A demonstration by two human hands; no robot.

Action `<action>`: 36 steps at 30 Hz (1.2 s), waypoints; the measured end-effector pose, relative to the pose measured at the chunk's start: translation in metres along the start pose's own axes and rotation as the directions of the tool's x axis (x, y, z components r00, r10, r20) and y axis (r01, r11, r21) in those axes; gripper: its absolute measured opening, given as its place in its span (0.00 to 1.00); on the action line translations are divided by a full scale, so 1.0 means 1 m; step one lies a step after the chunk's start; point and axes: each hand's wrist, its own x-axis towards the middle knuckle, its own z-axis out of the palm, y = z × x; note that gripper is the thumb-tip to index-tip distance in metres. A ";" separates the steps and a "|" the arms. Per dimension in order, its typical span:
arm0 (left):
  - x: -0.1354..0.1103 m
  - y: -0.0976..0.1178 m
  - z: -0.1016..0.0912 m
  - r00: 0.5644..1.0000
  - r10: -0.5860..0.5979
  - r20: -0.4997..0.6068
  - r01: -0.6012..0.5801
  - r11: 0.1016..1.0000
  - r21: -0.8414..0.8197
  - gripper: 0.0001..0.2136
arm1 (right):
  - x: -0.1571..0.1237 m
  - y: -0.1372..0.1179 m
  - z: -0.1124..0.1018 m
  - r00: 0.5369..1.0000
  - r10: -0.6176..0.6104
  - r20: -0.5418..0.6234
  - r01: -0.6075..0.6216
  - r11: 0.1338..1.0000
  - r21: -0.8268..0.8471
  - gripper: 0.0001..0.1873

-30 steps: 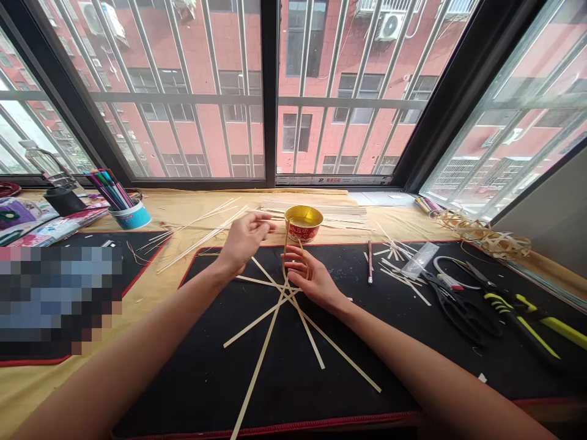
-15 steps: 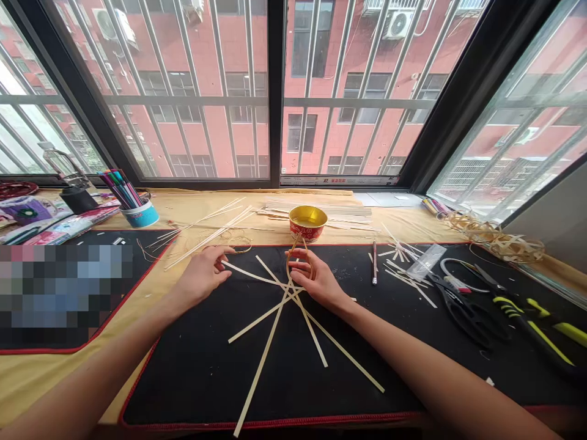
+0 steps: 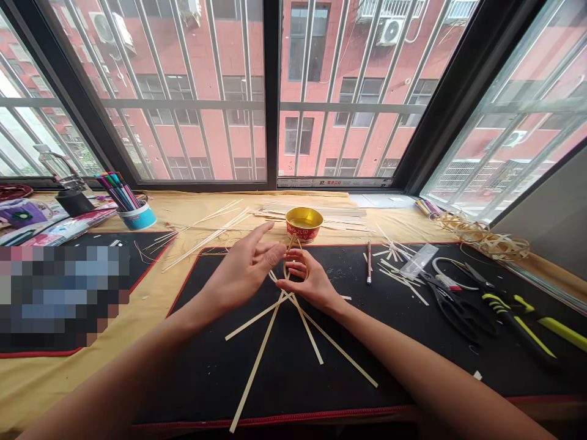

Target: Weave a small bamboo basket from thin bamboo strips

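Several thin, pale bamboo strips point(image 3: 257, 359) cross and fan out over a black mat point(image 3: 192, 379). My right hand point(image 3: 312, 282) curls at the crossing, thumb and fingers closed on the strips there. A narrow tan loop point(image 3: 299, 245) stands up by its fingers. Close on its left, my left hand point(image 3: 245, 266) is raised over the strips, index finger stretched up and thumb pointing right. One strip bends up beneath this hand, which appears to pinch it; its end is hidden. Just behind the hands stands a red bowl point(image 3: 304, 233) with a gold inside.
Scissors point(image 3: 452, 305), yellow-black pliers point(image 3: 518, 324), a pen point(image 3: 369, 263) and short strip offcuts point(image 3: 401, 275) lie to the right. Longer strips point(image 3: 215, 232) lie behind at left, near a blue pen cup point(image 3: 137, 217). Coiled strips point(image 3: 486, 235) rest by the window.
My left hand has moved right, close to my right hand, bringing the left-pointing strip up and inward. My right hand stays at the crossing. The view has shifted slightly.
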 end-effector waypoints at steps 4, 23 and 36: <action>0.002 0.012 0.015 0.986 0.083 0.147 -0.076 0.996 -0.049 0.29 | 0.002 0.003 0.000 1.000 -0.014 0.005 0.013 1.000 0.013 0.36; 0.005 0.016 0.028 0.975 0.102 0.199 -0.055 0.972 -0.229 0.30 | 0.008 0.003 0.012 0.982 -0.010 -0.187 -0.011 0.994 -0.113 0.30; 0.019 -0.044 -0.021 0.994 0.102 0.040 -0.109 0.941 0.320 0.23 | 0.006 -0.005 0.012 0.977 0.034 -0.210 -0.048 0.997 -0.065 0.22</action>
